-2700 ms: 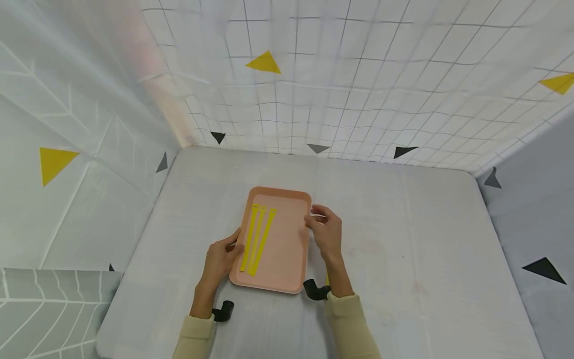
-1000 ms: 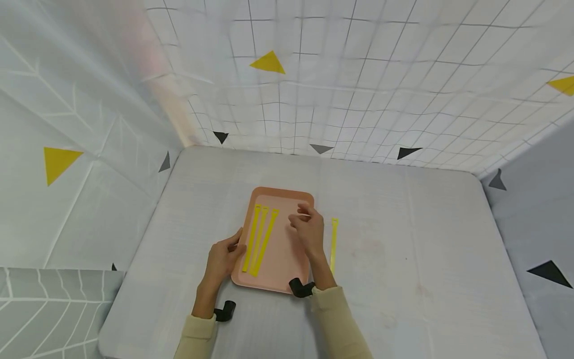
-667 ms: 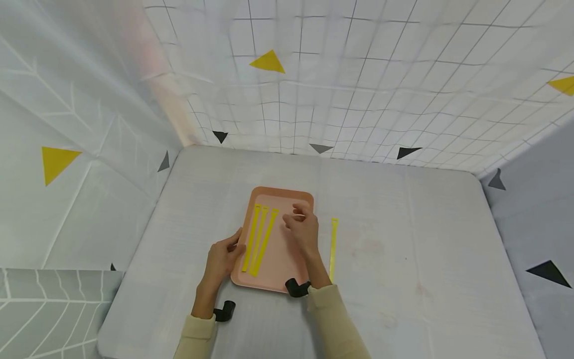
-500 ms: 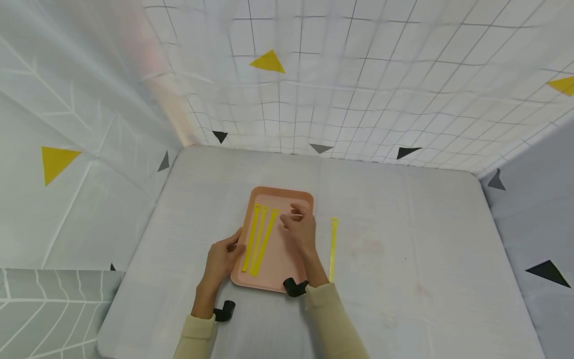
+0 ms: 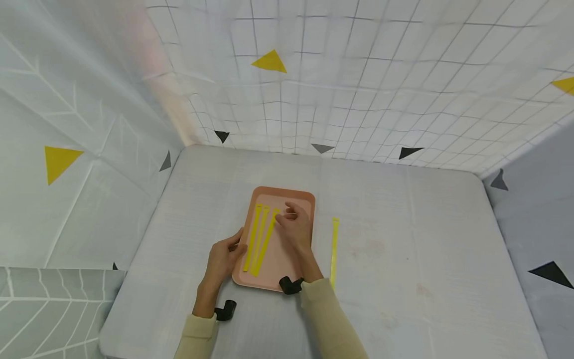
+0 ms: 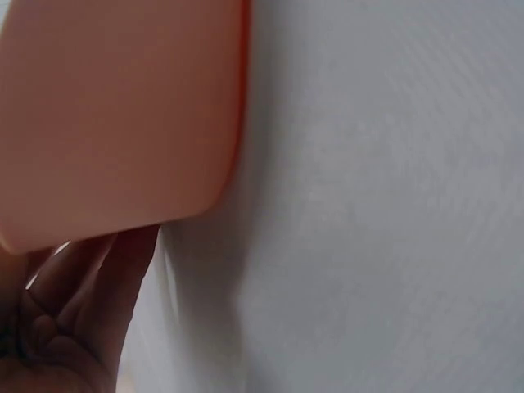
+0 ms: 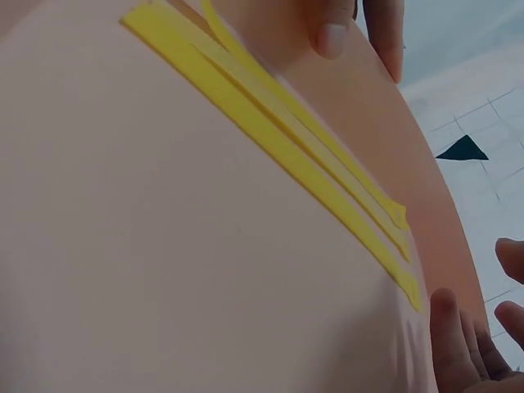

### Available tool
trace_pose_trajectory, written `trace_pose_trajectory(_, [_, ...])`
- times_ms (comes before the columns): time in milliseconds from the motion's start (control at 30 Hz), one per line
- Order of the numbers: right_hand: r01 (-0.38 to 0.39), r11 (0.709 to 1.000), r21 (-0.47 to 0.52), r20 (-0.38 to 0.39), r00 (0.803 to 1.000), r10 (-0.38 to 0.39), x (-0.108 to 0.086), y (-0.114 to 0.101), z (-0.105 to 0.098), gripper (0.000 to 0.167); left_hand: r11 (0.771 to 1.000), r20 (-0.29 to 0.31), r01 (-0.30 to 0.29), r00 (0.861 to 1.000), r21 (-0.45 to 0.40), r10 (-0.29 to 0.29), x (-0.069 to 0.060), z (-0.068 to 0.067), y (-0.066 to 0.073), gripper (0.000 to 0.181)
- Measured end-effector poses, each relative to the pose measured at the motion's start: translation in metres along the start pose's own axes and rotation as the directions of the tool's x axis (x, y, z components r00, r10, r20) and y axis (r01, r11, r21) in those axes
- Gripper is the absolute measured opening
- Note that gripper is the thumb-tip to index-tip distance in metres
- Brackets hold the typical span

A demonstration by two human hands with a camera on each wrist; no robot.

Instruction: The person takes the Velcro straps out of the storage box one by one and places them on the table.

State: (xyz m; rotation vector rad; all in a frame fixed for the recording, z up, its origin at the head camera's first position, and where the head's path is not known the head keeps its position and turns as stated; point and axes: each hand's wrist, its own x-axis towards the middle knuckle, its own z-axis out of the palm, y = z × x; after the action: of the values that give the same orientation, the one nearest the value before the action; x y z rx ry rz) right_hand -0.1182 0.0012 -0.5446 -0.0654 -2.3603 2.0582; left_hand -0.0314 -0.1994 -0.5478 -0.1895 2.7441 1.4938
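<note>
A pink tray (image 5: 287, 269) carries three flat yellow straps (image 5: 263, 244), each with a slotted head at the far end. My left hand (image 5: 220, 259) grips the tray's left rim, thumb over the edge and fingers under it. In the left wrist view, those fingers (image 6: 123, 286) reach beneath the tray's edge (image 6: 123, 123). Over the tray, my right hand (image 5: 296, 228) hovers with loosely bent fingers and nothing in them, fingertips close to the head of the rightmost strap. The right wrist view shows the straps (image 7: 278, 147) lying flat.
Another yellow strap (image 5: 334, 249) lies on the pale table (image 5: 403, 279) to the right of the tray. A white grid-patterned curtain (image 5: 341, 99) hangs behind the table. Black wrist mounts (image 5: 225, 310) stick out from both wrists.
My right hand has moved left from the tray's right rim to above the tray, near the straps. The strap on the table came into fuller view. My left hand keeps its grip.
</note>
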Motion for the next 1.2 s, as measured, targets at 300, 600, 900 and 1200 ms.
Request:
trace_pose_trajectory(300, [-0.016,1.000,-0.015,-0.006,1.000,0.016,-0.002,0.009,0.003,0.048,1.000,0.003,-0.003,1.000,-0.020,0.003,0.000,0.000,0.001,0.051])
trace_pose_trajectory(600, [-0.019,1.000,-0.009,-0.004,1.000,0.019,0.002,0.016,0.004,0.048,1.000,0.003,-0.003,1.000,0.008,0.003,0.000,0.000,0.001,0.051])
trace_pose_trajectory(900, [-0.032,0.998,-0.051,0.008,0.999,0.032,0.006,0.022,0.009,0.047,1.000,0.007,0.002,1.000,-0.009,-0.002,-0.001,-0.002,0.005,0.051])
trace_pose_trajectory(1200, [-0.024,0.986,-0.165,0.076,0.996,0.037,0.009,0.022,0.011,0.054,1.000,0.003,-0.003,1.000,-0.026,0.003,0.000,-0.002,0.004,0.051])
